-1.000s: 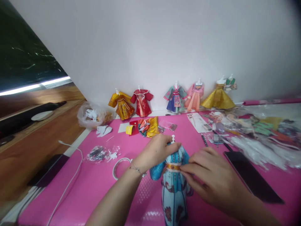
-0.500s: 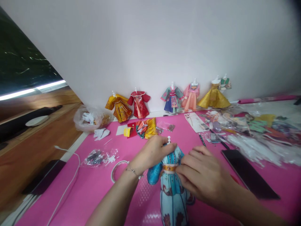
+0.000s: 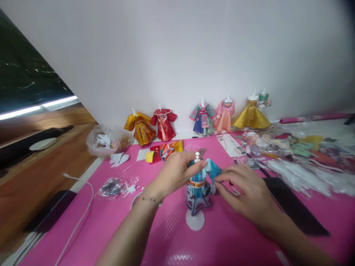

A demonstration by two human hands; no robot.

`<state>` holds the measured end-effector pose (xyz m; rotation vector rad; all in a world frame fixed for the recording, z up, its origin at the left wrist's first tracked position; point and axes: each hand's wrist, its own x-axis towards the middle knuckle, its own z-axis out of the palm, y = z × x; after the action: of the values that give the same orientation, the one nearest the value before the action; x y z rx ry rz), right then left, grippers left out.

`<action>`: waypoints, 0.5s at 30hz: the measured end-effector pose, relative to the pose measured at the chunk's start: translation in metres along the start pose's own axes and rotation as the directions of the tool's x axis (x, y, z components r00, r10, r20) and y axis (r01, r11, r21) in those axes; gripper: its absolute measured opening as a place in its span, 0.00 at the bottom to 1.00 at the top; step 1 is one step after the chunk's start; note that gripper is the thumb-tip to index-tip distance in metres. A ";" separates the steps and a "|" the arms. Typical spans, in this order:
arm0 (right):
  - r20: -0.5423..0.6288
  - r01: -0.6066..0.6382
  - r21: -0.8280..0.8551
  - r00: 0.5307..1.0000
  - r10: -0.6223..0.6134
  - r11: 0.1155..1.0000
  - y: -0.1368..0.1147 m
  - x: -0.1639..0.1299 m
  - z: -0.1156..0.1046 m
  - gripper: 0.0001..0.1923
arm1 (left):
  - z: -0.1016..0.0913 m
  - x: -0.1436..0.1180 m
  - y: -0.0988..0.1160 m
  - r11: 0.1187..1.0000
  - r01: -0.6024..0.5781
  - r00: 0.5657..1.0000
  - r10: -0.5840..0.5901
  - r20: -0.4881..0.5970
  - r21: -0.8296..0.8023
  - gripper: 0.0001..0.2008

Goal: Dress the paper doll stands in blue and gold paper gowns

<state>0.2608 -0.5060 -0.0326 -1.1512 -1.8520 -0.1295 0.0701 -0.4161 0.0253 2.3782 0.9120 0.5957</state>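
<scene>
A small paper doll dress in light blue (image 3: pixel 197 192) with an orange belt stands upright on a white round stand (image 3: pixel 195 221) on the pink mat (image 3: pixel 116 229). My left hand (image 3: pixel 173 173) grips the dress at its shoulder, just below the white neck knob. My right hand (image 3: pixel 245 188) pinches the dress's teal right sleeve (image 3: pixel 214 170) and holds it out to the side.
Several finished paper dresses (image 3: pixel 203 118) line the white wall at the back. Folded coloured papers (image 3: pixel 163 150), small plastic bags (image 3: pixel 115 184) and a white cable (image 3: pixel 80 214) lie to the left. A black phone (image 3: pixel 294 210) and heaps of plastic packets (image 3: pixel 302 159) lie to the right.
The dress was lying flat towards me under both hands; now it stands upright on its stand farther from me. My right hand moved from the belt to the right sleeve.
</scene>
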 end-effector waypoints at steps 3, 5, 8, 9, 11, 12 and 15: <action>-0.024 -0.128 0.080 0.991 0.130 0.989 0.007 -0.004 0.007 0.03 | 0.005 -0.004 -0.004 0.997 -0.068 0.998 0.068 0.001 0.024 0.17; -0.001 -0.183 0.154 0.983 0.186 0.971 0.009 0.000 0.009 0.08 | 0.008 -0.006 -0.007 0.997 -0.081 0.997 0.081 0.002 0.014 0.16; 0.062 -0.219 0.264 0.976 0.210 0.939 0.003 0.013 0.007 0.17 | 0.010 -0.010 -0.007 0.998 -0.058 0.998 0.058 -0.019 -0.034 0.14; 0.082 -0.217 0.294 0.976 0.202 0.931 0.000 0.019 0.006 0.18 | 0.011 -0.012 -0.007 0.997 -0.048 0.998 0.045 -0.038 -0.063 0.13; 0.110 -0.195 0.347 0.980 0.167 0.917 -0.006 0.028 0.003 0.16 | 0.013 -0.017 -0.006 0.990 -0.031 0.995 0.018 -0.093 -0.141 0.12; 0.121 -0.181 0.369 0.982 0.146 0.912 -0.008 0.030 0.002 0.14 | 0.015 -0.019 -0.007 0.982 -0.028 0.993 0.005 -0.122 -0.187 0.13; 0.171 -0.163 0.407 0.980 0.101 0.899 -0.011 0.029 0.003 0.16 | 0.023 -0.026 -0.010 0.951 -0.023 0.981 -0.037 -0.188 -0.308 0.16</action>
<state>0.2467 -0.4920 -0.0087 -0.9942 -1.8025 0.4256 0.0605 -0.4357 -0.0040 2.0614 0.8366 0.9080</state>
